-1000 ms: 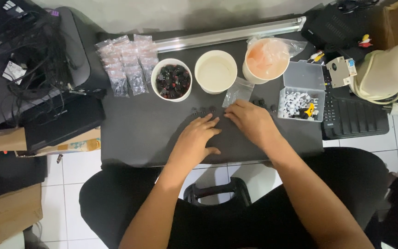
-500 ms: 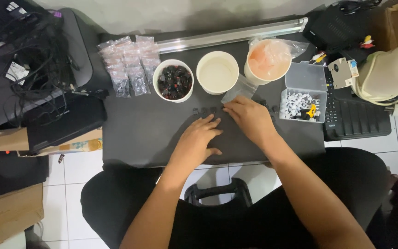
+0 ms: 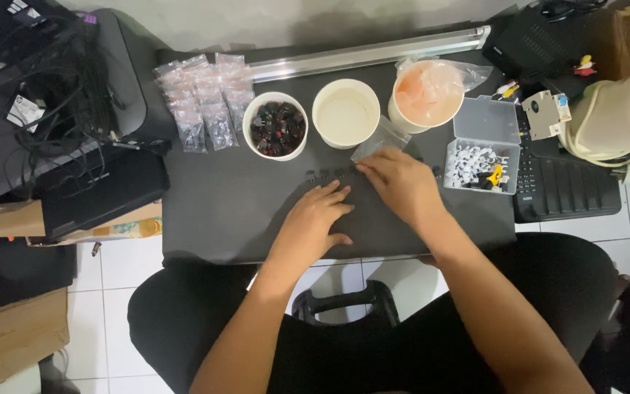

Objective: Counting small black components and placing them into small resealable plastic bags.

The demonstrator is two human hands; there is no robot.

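- Centrally, both hands rest on the dark worktop.
- Left hand lies flat and open, fingers spread, holding nothing.
- Right hand pinches a small clear bag at its fingertips, just near the empty white cup.
- Small dark pieces lie in a row between the hands.
- Bowl of dark pieces stands left of the cup; clear box sits right.
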